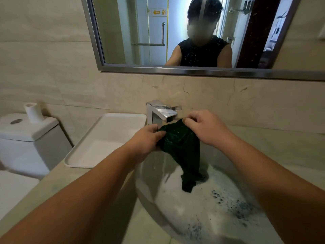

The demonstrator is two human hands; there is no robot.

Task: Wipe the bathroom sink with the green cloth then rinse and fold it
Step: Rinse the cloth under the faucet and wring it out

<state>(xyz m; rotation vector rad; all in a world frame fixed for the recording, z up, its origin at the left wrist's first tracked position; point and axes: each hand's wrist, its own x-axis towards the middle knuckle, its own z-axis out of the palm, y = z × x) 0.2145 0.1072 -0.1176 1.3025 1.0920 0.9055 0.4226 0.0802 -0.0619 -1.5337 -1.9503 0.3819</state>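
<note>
**Green cloth held up over soapy sink, both hands gripping**

Green cloth (pixel 181 147): dark, wet, bunched. Upper edge held just below and in front of the faucet (pixel 161 112) spout. The rest hangs down in a twisted tail; the lower end dips into foam in the sink (pixel 149 173).

Left hand (pixel 146 138): fingers curled round the cloth's left upper corner, thumb on top. Right hand (pixel 204 125): fingertips and thumb pinching the right upper corner, slightly higher than the left and nearer the spout. Both forearms reach in from the lower corners of the view.

Sink: round bowl set into the beige stone table (pixel 281 147), holding white suds with dark blue-green specks scattered toward the right and near side. Cannot tell whether water is running from the spout.

White rectangular tray (pixel 109 124): on the table left of the faucet, touching the back wall. Beyond the table's left end, a toilet tank (pixel 26 132) with a paper roll (pixel 33 112) standing upright on its lid. A framed mirror (pixel 98 41) hangs on the wall above, showing the person's reflection.
</note>
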